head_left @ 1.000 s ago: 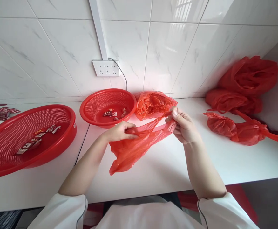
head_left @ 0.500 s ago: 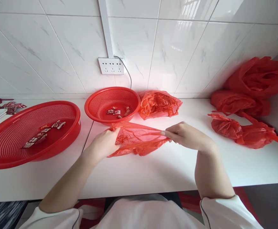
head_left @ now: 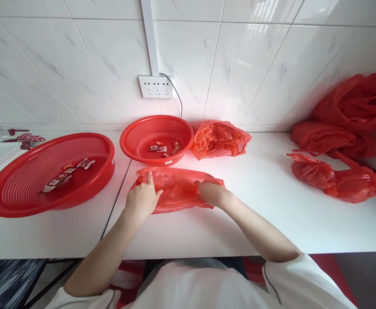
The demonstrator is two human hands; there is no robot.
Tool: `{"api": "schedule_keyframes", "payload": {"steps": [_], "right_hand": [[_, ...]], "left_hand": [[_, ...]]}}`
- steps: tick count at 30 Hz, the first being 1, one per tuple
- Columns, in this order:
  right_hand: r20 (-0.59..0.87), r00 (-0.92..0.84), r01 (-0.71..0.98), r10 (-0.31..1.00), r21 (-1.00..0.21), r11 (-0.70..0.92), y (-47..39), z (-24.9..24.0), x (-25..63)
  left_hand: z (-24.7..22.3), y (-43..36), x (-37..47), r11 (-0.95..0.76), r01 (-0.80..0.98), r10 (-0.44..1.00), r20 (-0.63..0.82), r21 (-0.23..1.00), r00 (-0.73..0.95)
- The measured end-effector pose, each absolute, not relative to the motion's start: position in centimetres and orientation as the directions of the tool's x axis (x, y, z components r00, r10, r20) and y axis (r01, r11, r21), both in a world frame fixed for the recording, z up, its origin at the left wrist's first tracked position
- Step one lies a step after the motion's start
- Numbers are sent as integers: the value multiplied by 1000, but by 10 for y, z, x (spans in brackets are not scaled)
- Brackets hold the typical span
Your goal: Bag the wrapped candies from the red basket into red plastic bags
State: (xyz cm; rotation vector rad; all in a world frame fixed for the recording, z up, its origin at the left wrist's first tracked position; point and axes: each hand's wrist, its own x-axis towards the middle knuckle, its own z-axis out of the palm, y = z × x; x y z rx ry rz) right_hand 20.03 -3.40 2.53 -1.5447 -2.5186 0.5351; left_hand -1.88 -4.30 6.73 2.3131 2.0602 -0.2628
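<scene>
A thin red plastic bag lies spread on the white table, its mouth loose and crumpled. My left hand rests on the bag's left side, index finger stretched out and thumb spread; its other fingers are mostly hidden. At the right side, my right hand reaches into the bag with a finger stretched toward its middle. Red film covers the lower fingers of that hand. Just behind the bag stands a small red plastic basket with a few wrapped snack packets inside.
A larger red basket, also holding small packets, stands at the left. Crumpled red bags lie against the tiled wall. More red bags are heaped at the right, near a knotted one. A socket strip is on the wall.
The bag was stretched between both hands; now it lies flatter and wider on the table. My right hand has moved left into it, and my left hand's index finger and thumb have spread.
</scene>
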Motion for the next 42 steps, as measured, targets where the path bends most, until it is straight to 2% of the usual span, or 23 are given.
{"api": "schedule_keyframes", "payload": {"steps": [4, 8, 10, 13, 18, 20, 23, 24, 26, 28, 31, 34, 37, 42], "right_hand": [[-262, -430, 901, 864, -191, 390, -26, 20, 201], [-288, -422, 906, 860, -92, 414, -25, 21, 190], [-273, -427, 903, 862, -83, 421, -25, 18, 190], [-270, -457, 889, 847, -127, 439, -24, 13, 199], [-295, -501, 865, 814, -199, 460, -21, 20, 226], [-181, -582, 800, 793, -302, 519, -24, 27, 228], [142, -671, 615, 728, -441, 654, -28, 34, 224], [219, -675, 581, 705, -432, 690, -28, 34, 222], [267, -692, 578, 671, -353, 736, -26, 29, 220], [231, -718, 599, 656, -274, 752, -20, 18, 221], [60, -683, 694, 728, -257, 672, -9, -2, 228], [-109, -576, 798, 810, -292, 527, 1, -18, 235], [-213, -513, 835, 832, -349, 426, 7, -25, 241], [-248, -526, 801, 814, -466, 376, 10, -33, 248]], "left_hand": [[61, -47, -11, -192, 970, 965, -206, -146, 160], [52, -55, 12, -499, 864, 866, -71, -65, 495], [41, -49, 13, -608, 792, 794, -17, -55, 608], [20, -26, -6, -639, 769, 769, -44, -20, 638], [16, 0, -40, -521, 813, 768, -272, 259, 579], [23, -2, -40, -554, 766, 730, -251, 327, 636], [31, -10, -30, -670, 681, 688, -96, 296, 719], [31, -12, -27, -704, 658, 675, -39, 269, 737], [29, -14, -24, -751, 622, 646, 51, 220, 762], [23, -13, -26, -764, 611, 636, 77, 208, 768], [13, -8, -33, -747, 613, 640, 28, 256, 768], [6, -2, -41, -711, 617, 643, -46, 337, 765], [-1, 4, -47, -630, 648, 681, -97, 429, 726], [-16, 18, -55, -562, 652, 706, -114, 509, 699]]}}
